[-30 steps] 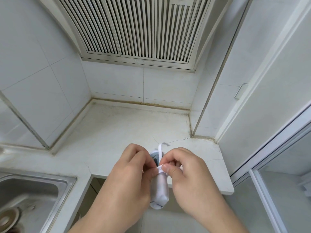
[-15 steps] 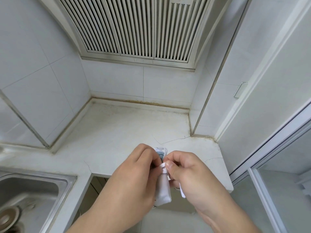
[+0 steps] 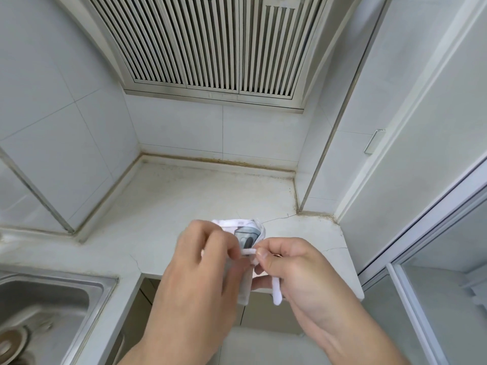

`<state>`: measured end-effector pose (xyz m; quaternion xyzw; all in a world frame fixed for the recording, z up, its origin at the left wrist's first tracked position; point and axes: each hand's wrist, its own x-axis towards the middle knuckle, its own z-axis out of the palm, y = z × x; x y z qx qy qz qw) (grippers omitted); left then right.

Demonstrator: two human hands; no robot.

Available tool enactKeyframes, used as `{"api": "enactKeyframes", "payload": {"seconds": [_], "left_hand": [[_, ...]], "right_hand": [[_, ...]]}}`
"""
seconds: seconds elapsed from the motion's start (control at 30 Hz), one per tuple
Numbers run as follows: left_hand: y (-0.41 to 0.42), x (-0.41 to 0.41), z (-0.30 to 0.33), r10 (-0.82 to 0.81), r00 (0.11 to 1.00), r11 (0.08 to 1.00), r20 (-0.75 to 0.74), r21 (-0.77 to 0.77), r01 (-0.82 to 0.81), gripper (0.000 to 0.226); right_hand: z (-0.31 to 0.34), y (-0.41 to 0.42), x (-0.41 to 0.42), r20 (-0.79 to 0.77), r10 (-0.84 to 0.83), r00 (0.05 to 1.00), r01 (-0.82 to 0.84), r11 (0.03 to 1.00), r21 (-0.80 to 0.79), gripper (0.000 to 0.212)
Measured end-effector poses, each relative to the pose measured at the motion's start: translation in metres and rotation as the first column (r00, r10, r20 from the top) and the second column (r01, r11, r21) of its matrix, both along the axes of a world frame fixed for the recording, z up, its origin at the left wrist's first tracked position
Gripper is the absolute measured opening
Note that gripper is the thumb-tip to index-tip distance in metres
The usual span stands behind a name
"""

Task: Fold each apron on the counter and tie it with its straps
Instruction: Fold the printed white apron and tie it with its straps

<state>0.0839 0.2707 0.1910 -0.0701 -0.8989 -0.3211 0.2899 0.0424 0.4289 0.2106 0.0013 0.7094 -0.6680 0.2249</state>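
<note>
1. Both of our hands meet above the front edge of the counter [image 3: 184, 206], near its front right corner, with a small folded apron [image 3: 247, 233] between them.
2. Our left hand [image 3: 203, 262] has its fingers curled around the apron bundle, with thumb and forefinger pinching the white strap [image 3: 249, 251] where it crosses the bundle.
3. Our right hand [image 3: 292, 267] pinches the same strap from the other side; our thumb tip sits right against the left hand's pinch.
4. One loose end of the strap hangs down past our right palm, below the counter's front edge.
5. We see the apron's upper end above our fingers: white trim around a grey-blue printed patch. Its lower end sticks out under our left hand.
6. To the left, a steel sink [image 3: 52, 299] is set into the counter, and a slatted range hood [image 3: 210, 43] hangs over the back edge.
</note>
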Motion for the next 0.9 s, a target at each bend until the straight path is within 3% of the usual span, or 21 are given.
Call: {"api": "enactKeyframes", "payload": {"seconds": [0.07,0.13,0.3,0.5,0.63,0.77,0.9], "left_hand": [[0.003,0.002,-0.004,-0.041,0.997,0.997,-0.066,-0.072,0.036,0.007],[0.003,0.002,-0.006,-0.060,0.998,0.998,-0.023,-0.033,0.059,0.014],[0.005,0.000,-0.005,0.040,0.999,0.999,0.004,0.002,-0.040,0.025],[0.008,-0.002,-0.009,0.068,0.996,0.997,-0.051,-0.022,-0.069,0.018],[0.001,-0.002,-0.008,-0.054,0.998,0.986,0.019,0.161,0.051,0.006],[0.001,-0.002,-0.002,-0.111,0.991,0.945,0.069,0.315,0.084,0.018],[0.002,-0.004,0.001,-0.225,0.952,0.856,0.208,0.510,0.090,0.020]], "right_hand": [[0.002,-0.002,0.000,0.016,-0.016,1.000,0.016,0.999,-0.050,0.023],[0.003,-0.003,0.000,0.036,-0.036,0.999,0.039,0.995,-0.092,0.031],[0.000,-0.003,0.000,0.026,-0.073,0.997,0.076,0.989,-0.130,0.028],[-0.005,0.000,-0.001,-0.076,-0.082,0.994,0.072,0.990,-0.120,0.032],[-0.010,0.003,-0.002,-0.174,-0.126,0.977,0.106,0.987,-0.119,0.021],[-0.018,0.003,0.000,-0.177,-0.244,0.953,0.214,0.961,-0.174,0.016],[-0.016,0.000,0.004,-0.225,-0.278,0.934,0.245,0.956,-0.162,0.018]]}}
